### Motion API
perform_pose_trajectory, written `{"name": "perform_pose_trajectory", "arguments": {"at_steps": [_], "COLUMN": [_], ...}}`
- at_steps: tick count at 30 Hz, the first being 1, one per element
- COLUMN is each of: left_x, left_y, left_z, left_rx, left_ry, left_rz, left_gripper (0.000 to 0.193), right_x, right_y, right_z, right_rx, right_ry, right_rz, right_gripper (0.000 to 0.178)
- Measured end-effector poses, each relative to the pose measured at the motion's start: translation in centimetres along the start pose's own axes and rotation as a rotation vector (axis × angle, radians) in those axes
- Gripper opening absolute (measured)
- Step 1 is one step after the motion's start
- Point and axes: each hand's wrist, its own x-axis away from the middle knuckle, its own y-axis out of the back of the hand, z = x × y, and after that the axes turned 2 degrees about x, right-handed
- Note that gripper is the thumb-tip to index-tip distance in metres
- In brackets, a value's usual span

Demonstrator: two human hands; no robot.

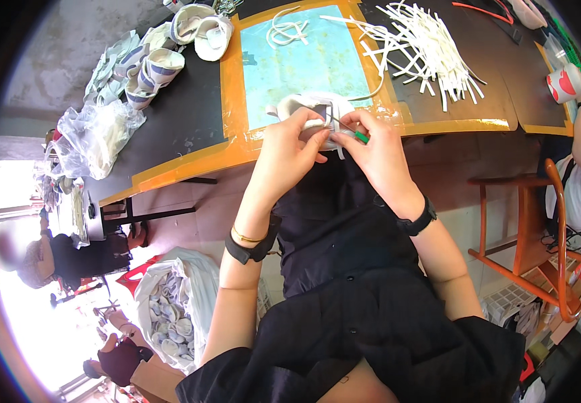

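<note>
At the table's near edge, both my hands work close together on a white fabric shoe (312, 101), partly hidden behind the fingers. My left hand (285, 153) pinches the shoe's edge between thumb and fingers. My right hand (379, 153) has its fingers closed around a thin tool with a green handle (362, 138), its tip near the white strap (335, 115) on the shoe. A white cord (379, 84) runs from near the shoe toward the far side.
A turquoise sheet (304, 64) is taped to the dark table. White strips (438, 54) lie at far right, with small shoes (159, 67) and a plastic bag (99, 138) at left. A sack (200, 289) stands on the floor; a wooden chair (522, 248) and people are nearby.
</note>
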Motion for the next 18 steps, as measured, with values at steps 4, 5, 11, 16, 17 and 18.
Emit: {"name": "perform_pose_trajectory", "arguments": {"at_steps": [4,5,11,16,17,18], "left_x": [-0.1,-0.1,0.0,0.0,0.0,0.0], "left_y": [-0.1,-0.1,0.3,0.5,0.5,0.5], "left_z": [0.2,0.2,0.0,-0.5,-0.5,-0.6], "left_rx": [0.063,0.063,0.002,-0.031,-0.041,-0.030], "left_ry": [-0.010,-0.011,-0.013,-0.003,0.002,0.004], "left_rz": [-0.013,-0.012,0.016,0.048,0.043,0.039], "left_gripper": [0.016,0.016,0.016,0.021,0.021,0.022], "right_x": [0.2,0.4,0.3,-1.8,-1.9,-2.0], "right_y": [-0.1,0.0,1.5,2.0,1.5,1.2], "right_z": [-0.2,-0.2,0.1,-0.1,-0.3,-0.4], "right_rx": [-0.072,-0.085,-0.345,-0.632,-0.588,-0.542], "right_ry": [-0.081,-0.111,-0.163,-0.437,-0.362,-0.290], "right_rz": [0.119,0.168,0.329,0.243,0.180,0.120], "right_gripper": [0.013,0.012,0.013,0.013,0.012,0.012]}}
